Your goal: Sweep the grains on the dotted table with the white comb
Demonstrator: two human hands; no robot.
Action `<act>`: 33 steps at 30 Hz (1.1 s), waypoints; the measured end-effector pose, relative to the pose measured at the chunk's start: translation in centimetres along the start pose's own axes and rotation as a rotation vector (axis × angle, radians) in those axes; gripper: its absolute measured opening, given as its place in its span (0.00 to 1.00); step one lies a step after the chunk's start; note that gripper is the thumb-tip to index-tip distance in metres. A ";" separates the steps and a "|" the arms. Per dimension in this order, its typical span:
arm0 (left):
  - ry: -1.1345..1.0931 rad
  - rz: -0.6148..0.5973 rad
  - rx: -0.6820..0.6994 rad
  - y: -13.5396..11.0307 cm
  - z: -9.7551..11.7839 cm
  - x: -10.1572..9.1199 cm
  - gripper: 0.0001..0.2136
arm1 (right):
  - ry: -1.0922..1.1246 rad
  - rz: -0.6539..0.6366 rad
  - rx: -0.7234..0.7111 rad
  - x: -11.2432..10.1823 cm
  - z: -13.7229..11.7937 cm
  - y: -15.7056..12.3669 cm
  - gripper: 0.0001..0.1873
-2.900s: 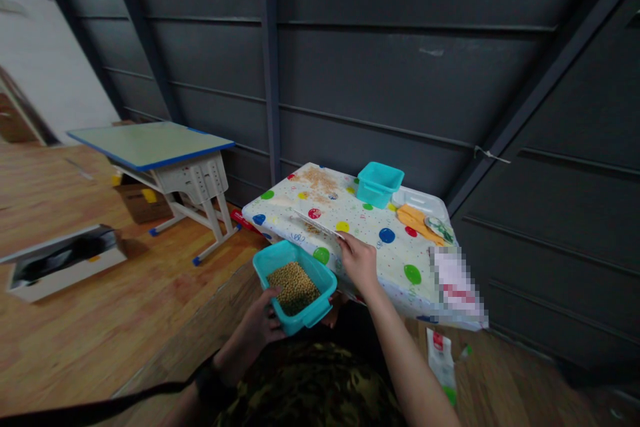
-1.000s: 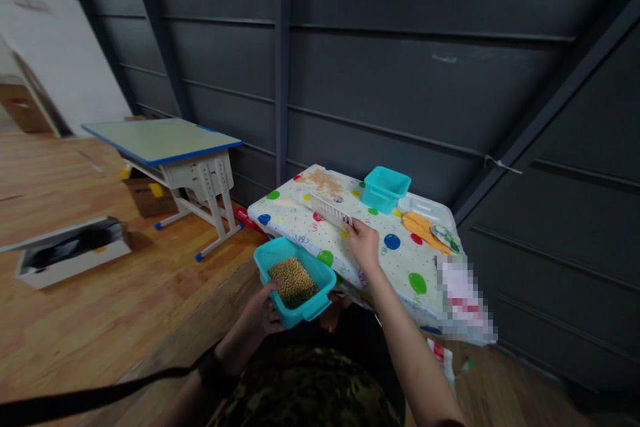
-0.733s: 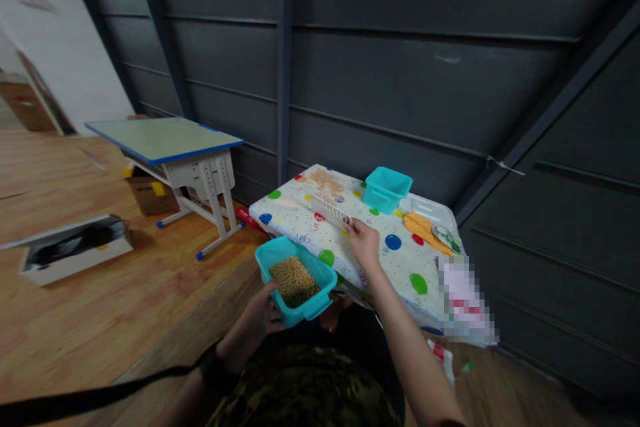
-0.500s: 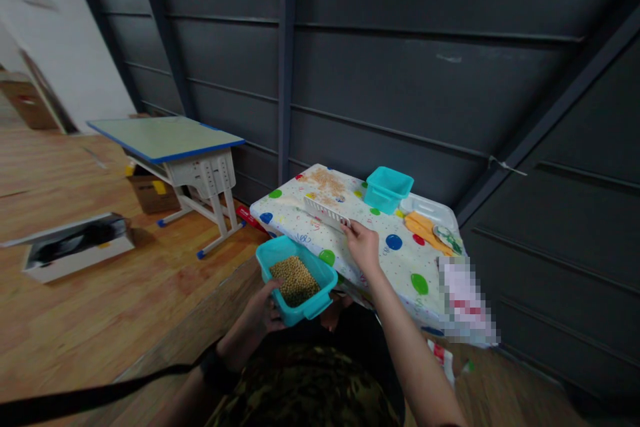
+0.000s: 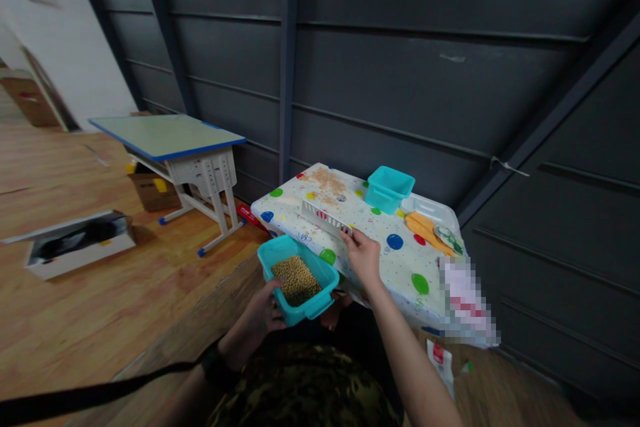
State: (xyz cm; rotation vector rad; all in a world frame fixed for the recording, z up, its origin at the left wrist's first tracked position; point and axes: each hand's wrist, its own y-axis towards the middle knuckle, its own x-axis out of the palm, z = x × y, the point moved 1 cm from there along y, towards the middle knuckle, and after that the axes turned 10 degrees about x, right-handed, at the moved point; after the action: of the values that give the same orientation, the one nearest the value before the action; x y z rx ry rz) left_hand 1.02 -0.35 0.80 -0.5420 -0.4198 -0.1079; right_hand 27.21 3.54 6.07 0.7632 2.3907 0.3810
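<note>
Gripping teal bin of tan beans in left hand, just beside tabletop. Pinching white slotted strip in right hand over tabletop, near scattered bits.

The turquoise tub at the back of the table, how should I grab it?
I'd try pinching the near rim of the turquoise tub, coming from the front and above. It stands upright, open on top, and its lip seems to stick out. The dark wall is close behind, and the white tray sits at its right.
</note>
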 end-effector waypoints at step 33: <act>0.013 -0.033 -0.044 -0.1 0.2 -0.2 0.21 | 0.229 0.050 0.201 -5.6 0.6 1.2 0.25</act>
State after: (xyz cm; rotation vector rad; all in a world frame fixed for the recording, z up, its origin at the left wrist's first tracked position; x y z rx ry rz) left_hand 0.80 -0.38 0.91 -0.5777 -0.4143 -0.1526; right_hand 31.78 1.16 8.67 0.9132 2.6577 0.2625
